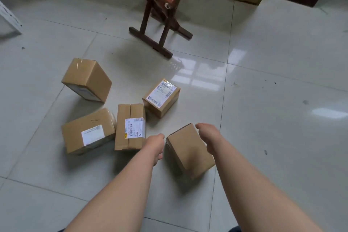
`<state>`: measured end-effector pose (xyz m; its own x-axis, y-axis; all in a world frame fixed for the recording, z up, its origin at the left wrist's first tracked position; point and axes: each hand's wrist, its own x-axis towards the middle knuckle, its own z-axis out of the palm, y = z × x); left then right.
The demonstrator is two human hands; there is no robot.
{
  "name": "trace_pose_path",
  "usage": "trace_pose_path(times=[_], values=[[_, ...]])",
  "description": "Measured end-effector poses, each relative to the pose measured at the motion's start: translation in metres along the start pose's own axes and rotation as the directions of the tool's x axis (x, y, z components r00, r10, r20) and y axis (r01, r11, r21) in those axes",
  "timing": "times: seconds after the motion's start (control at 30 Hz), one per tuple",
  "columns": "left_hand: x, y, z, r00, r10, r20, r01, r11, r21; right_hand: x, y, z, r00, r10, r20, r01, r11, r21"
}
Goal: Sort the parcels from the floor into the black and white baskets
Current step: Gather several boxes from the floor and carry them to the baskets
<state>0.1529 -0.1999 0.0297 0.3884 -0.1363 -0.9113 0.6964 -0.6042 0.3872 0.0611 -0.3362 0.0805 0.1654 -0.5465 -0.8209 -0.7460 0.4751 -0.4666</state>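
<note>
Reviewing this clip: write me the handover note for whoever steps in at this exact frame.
Left hand: open, beside the plain parcel, with a gap between them.
Right hand: over that parcel's far right edge; whether it grips cannot be told.
Parcels: all five are on the floor. The plain parcel is nearest; beyond it are the taped parcel, wide parcel, small labelled parcel and far parcel. Neither basket is in view.
Done: nothing visibly sorted.
Left: all five; the plain parcel looks like the first pick.
</note>
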Motion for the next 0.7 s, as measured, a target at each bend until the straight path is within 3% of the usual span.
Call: trace_pose_path(times=[0.17,0.27,0.43,0.53,0.7], values=[[0.071,-0.015,0.023,1.000,0.016,0.009,-0.016,1.000,0.001,0.077,0.023,0.018,1.000,-0.024,0.011,0.025,0.994,-0.106],[0.092,-0.026,0.028,0.996,0.005,0.087,0.000,0.999,-0.050,0.096,0.033,0.025,0.999,0.000,0.055,0.004,0.998,-0.069],[0.082,-0.005,0.027,0.990,0.121,0.071,-0.109,0.982,-0.151,0.087,0.019,0.021,0.999,-0.038,0.009,0.036,0.993,0.112],[0.068,0.022,0.020,0.969,0.247,0.029,-0.235,0.946,-0.222,0.078,0.005,0.011,0.992,-0.108,-0.069,0.125,0.936,0.328],[0.058,0.049,0.012,0.920,0.387,-0.052,-0.378,0.847,-0.373,0.076,0.000,0.003,0.978,-0.151,-0.141,0.201,0.858,0.473]])
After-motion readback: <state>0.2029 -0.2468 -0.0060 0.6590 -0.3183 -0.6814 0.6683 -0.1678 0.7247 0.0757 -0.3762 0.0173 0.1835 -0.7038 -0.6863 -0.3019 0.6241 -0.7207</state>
